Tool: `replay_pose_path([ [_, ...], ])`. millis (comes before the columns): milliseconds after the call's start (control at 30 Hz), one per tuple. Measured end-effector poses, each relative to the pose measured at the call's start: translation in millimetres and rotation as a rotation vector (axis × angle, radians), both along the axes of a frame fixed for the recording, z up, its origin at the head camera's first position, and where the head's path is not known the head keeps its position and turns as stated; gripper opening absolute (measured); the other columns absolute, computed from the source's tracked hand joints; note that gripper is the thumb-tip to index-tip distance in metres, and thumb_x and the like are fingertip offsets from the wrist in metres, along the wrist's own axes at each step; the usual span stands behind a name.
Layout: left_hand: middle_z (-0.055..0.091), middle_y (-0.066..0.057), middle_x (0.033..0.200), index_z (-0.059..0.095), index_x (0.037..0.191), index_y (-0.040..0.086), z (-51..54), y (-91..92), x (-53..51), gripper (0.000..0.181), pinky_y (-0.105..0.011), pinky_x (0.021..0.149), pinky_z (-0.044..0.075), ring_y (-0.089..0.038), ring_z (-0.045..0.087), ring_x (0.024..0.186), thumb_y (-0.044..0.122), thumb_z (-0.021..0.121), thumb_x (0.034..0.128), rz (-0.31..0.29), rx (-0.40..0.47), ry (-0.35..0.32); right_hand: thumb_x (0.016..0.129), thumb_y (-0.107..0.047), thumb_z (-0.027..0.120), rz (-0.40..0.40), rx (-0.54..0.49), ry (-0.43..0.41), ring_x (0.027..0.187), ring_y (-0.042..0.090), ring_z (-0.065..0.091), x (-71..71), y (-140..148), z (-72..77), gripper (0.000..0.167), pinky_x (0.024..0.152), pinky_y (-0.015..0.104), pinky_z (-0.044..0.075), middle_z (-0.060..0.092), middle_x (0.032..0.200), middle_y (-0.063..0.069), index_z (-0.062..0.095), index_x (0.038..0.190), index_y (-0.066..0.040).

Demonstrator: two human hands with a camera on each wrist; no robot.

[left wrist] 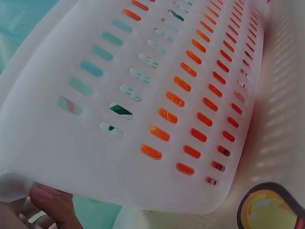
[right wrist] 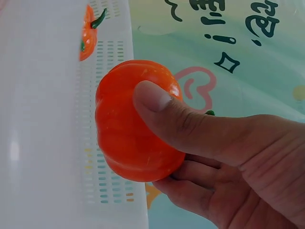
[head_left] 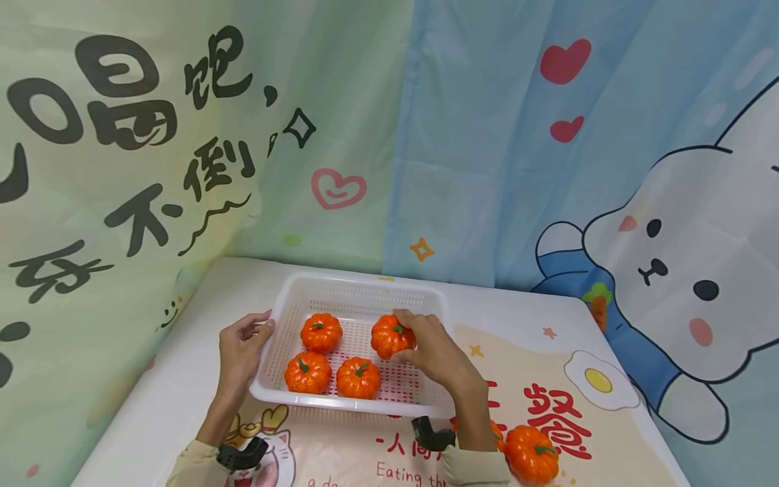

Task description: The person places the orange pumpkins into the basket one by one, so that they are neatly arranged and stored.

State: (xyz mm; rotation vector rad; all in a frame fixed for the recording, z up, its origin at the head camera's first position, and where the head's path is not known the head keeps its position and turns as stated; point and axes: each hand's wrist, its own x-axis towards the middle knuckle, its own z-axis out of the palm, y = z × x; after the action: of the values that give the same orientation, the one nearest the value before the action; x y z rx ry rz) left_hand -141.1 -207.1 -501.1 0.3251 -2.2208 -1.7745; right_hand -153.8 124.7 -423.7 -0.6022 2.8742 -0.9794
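A white plastic basket (head_left: 402, 408) with slotted walls stands on the table. My left hand (head_left: 240, 348) grips its rim on the left side; in the left wrist view the thumb and curled fingers (left wrist: 55, 202) are at the rim's corner. My right hand (head_left: 435, 348) holds an orange toy pumpkin (right wrist: 136, 129) with a green stem, over the right part of the basket. Thumb and fingers lie on opposite sides of it. Inside the basket, to the left, sit three more pumpkins: one at the back (head_left: 320, 333), two in front (head_left: 308, 373) (head_left: 358, 379).
Outside the basket, at the front right, another pumpkin (head_left: 532, 454) lies on the printed table mat (head_left: 487, 352). Beside it one more pumpkin (head_left: 498, 436) is partly hidden by my right forearm. A printed curtain (head_left: 341, 135) hangs behind the table.
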Motion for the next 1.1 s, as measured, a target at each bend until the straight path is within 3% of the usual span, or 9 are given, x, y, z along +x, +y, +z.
replay_pose_path([
  [333, 0.076, -0.031, 0.12, 0.074, 0.135, 0.001, -1.2, 0.5, -1.2, 0.032, -0.016, 0.072, 0.061, -0.004, 0.069, 0.08, 0.019, 0.067, 0.1096, 0.009, 0.003, 0.012, 0.083, -0.006, 0.093, 0.004, 0.003, -0.005, 0.136, 0.037, 0.064, -4.0, -4.8, 1.7, 0.077, 0.119, 0.052, 0.053, 0.068, 0.152, 0.017, 0.06, 0.152, 0.002],
  [767, 0.076, -0.031, 0.119, 0.074, 0.135, 0.0, -1.8, -0.9, -0.5, 0.032, -0.015, 0.073, 0.061, -0.002, 0.069, 0.08, 0.017, 0.068, 0.1093, 0.012, 0.004, 0.016, 0.082, -0.009, 0.095, 0.037, 0.037, 0.015, 0.12, 0.031, 0.065, -8.6, -10.5, 5.4, 0.07, 0.115, 0.051, 0.056, 0.076, 0.135, 0.011, 0.067, 0.146, -0.002],
  [1100, 0.076, -0.03, 0.122, 0.074, 0.137, 0.002, -3.1, 0.2, -1.1, 0.033, -0.014, 0.074, 0.06, -0.001, 0.068, 0.082, 0.02, 0.067, 0.1099, 0.008, 0.002, 0.011, 0.086, -0.012, 0.092, 0.025, 0.065, -0.027, 0.132, 0.038, 0.059, -10.7, -11.5, 7.0, 0.076, 0.119, 0.056, 0.052, 0.071, 0.144, 0.016, 0.06, 0.154, 0.0],
])
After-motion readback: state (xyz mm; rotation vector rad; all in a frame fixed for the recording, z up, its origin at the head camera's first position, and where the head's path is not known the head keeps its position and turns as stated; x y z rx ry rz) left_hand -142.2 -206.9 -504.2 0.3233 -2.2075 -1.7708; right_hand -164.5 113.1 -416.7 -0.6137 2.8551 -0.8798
